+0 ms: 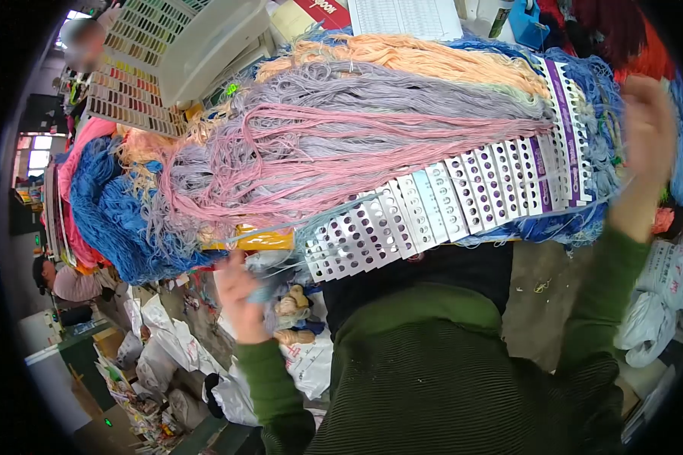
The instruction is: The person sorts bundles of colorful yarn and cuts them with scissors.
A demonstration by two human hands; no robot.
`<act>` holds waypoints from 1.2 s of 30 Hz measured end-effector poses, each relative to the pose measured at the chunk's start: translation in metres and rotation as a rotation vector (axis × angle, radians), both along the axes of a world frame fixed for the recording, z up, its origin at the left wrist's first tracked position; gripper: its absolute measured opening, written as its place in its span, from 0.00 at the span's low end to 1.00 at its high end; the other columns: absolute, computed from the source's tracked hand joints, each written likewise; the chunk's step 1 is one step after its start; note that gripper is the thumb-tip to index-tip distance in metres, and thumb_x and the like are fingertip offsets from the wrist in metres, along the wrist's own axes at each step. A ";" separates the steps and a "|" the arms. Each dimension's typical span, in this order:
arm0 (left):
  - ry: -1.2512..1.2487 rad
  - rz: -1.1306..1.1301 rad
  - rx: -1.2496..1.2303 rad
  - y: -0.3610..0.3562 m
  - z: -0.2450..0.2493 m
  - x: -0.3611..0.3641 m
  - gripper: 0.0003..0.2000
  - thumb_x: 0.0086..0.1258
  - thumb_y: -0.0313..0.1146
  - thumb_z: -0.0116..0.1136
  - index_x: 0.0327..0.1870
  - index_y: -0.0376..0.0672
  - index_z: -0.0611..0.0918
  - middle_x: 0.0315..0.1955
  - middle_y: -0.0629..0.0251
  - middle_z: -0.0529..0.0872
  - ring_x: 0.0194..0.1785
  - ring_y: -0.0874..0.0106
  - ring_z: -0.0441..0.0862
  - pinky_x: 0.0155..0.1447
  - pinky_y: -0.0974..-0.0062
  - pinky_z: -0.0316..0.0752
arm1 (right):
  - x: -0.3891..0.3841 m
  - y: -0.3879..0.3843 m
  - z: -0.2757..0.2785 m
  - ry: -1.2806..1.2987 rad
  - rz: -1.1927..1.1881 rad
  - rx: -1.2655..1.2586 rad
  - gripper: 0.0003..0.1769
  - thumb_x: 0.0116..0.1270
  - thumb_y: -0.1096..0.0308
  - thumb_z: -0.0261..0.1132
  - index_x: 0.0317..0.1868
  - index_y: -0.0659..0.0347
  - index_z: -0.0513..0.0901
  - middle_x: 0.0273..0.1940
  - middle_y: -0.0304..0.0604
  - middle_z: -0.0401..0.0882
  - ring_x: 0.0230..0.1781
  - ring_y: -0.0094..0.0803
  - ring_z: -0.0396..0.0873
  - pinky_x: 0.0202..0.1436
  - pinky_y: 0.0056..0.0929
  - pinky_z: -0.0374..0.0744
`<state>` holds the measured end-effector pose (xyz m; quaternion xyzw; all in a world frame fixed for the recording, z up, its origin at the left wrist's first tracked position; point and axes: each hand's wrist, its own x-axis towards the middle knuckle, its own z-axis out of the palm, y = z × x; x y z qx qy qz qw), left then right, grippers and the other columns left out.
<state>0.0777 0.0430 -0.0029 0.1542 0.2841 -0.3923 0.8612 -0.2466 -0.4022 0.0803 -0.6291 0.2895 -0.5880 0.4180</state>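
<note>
My left hand (pixel 239 299) is at the table's front edge, left of the cards, blurred by motion. Pale grey-blue thread (pixel 281 262) runs from this hand across the leftmost cards. My right hand (pixel 649 125) is raised at the right end of the table, beside blue yarn (pixel 603 114); motion smears its fingers. Between the hands lies an overlapping row of white punched thread cards (pixel 432 201), some with purple print. Pink thread (pixel 281 182) is spread above them, fanning out from the cards' right end. Lilac-grey thread (pixel 303 91) and peach thread (pixel 425 57) lie farther back.
A colour sample board (pixel 133 98) and a white plastic tray (pixel 212 49) stand at the back left. Blue yarn (pixel 110 216) hangs over the left end. A printed sheet (pixel 406 17) and a blue tape dispenser (pixel 527 26) are at the back. White bags (pixel 653 303) sit lower right.
</note>
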 end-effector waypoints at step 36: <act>-1.145 -1.035 0.715 -0.172 -0.033 -0.083 0.06 0.58 0.29 0.52 0.25 0.37 0.76 0.12 0.75 0.70 0.15 0.87 0.63 0.18 0.87 0.56 | 0.130 0.186 -0.121 0.645 0.476 -0.160 0.14 0.41 0.76 0.60 0.33 0.66 0.73 0.32 0.45 0.68 0.34 0.40 0.67 0.37 0.34 0.66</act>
